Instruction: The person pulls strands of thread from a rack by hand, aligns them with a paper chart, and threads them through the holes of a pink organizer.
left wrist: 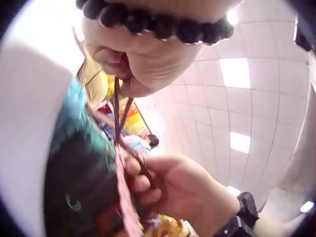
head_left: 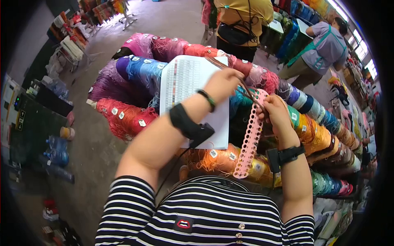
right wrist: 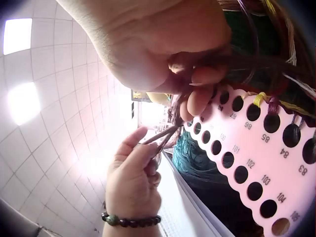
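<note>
Brown thread (left wrist: 117, 106) runs taut between both hands. My left hand (head_left: 223, 84), with a dark beaded bracelet at the wrist, pinches strands of it above the paper sheets. My right hand (head_left: 278, 112) grips the top end of a long pink card (head_left: 253, 135) with numbered holes along both edges. Its fingers also hold the brown thread where it meets the card. Yellow and dark red threads are knotted through some holes of the pink card in the right wrist view. Printed white sheets (head_left: 188, 74) lie under my left forearm, on top of the thread skeins.
Racks of colourful thread skeins (head_left: 141, 71) with white tags surround the hands. A person in a yellow top (head_left: 242, 18) stands ahead, and another in a green apron (head_left: 322, 53) is at the right. Large water bottles (head_left: 57, 149) stand on the floor at left.
</note>
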Motion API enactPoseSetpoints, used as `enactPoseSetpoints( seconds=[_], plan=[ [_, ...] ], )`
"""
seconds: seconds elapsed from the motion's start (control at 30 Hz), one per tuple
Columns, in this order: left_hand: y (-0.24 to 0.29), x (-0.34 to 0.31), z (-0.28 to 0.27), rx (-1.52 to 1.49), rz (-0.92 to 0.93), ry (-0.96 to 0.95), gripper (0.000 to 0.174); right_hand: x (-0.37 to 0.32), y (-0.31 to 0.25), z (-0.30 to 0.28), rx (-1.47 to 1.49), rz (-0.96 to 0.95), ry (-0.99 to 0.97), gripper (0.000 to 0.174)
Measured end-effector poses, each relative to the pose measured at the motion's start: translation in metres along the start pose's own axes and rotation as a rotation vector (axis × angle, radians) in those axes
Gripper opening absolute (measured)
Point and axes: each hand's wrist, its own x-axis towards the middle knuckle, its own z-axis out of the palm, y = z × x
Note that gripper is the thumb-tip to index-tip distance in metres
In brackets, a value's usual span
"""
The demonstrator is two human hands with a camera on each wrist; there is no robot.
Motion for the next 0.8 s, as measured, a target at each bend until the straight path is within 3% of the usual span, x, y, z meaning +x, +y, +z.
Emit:
enactPoseSetpoints(
  seconds=[0.03, 0.07, 0.13, 0.17, 0.23, 0.3, 0.4, 0.43, 0.5, 0.53, 0.63, 0.67, 0.8],
  plan=[
    [0.008, -0.003, -0.022, -0.182, -0.179, -0.091, 0.027, 0.0, 0.0, 0.0, -0.002, 0.001, 0.008, 0.01],
    [0.003, -0.004, -0.047, 0.071, 0.109, -0.067, 0.026, 0.0, 0.0, 0.001, -0.003, 0.001, 0.015, 0.01],
    [0.008, -0.009, -0.096, -0.017, 0.166, -0.008, 0.025, -0.006, -0.005, 0.006, 0.016, 0.014, 0.023, 0.011],
    [0.024, -0.013, -0.119, -0.352, -0.072, 0.025, 0.024, -0.006, -0.005, 0.005, 0.013, 0.014, 0.026, 0.011],
    [0.031, -0.02, -0.165, -0.465, 0.046, 0.106, 0.026, -0.006, -0.005, 0.006, 0.003, 0.015, 0.031, 0.012],
    [0.021, -0.014, -0.239, -0.789, 0.193, 0.087, 0.03, -0.002, -0.001, 0.007, -0.018, 0.018, 0.057, 0.013],
    [-0.011, -0.029, -0.28, -0.423, -0.105, 0.49, 0.042, -0.005, 0.0, 0.011, 0.017, 0.006, 0.079, 0.015],
    [-0.029, -0.04, -0.283, -0.222, -0.227, 0.576, 0.047, -0.006, -0.001, 0.011, 0.003, -0.003, 0.076, 0.015],
    [-0.044, -0.071, -0.271, 0.006, -0.292, 0.544, 0.048, -0.009, -0.001, 0.013, -0.023, -0.018, 0.069, 0.018],
    [-0.059, -0.085, -0.269, 0.0, -0.289, 0.431, 0.045, -0.013, -0.002, 0.013, -0.009, -0.045, 0.058, 0.018],
    [-0.074, -0.14, -0.207, -0.064, -0.183, 0.301, 0.032, -0.035, -0.006, 0.007, 0.026, -0.097, 0.038, 0.019],
    [-0.081, -0.154, -0.185, 0.053, -0.094, 0.311, 0.03, -0.045, -0.006, 0.002, 0.036, -0.102, 0.04, 0.02],
    [-0.106, -0.184, -0.137, 0.3, 0.093, 0.341, 0.049, -0.073, 0.033, -0.03, 0.069, -0.064, 0.156, 0.018]
  ],
)
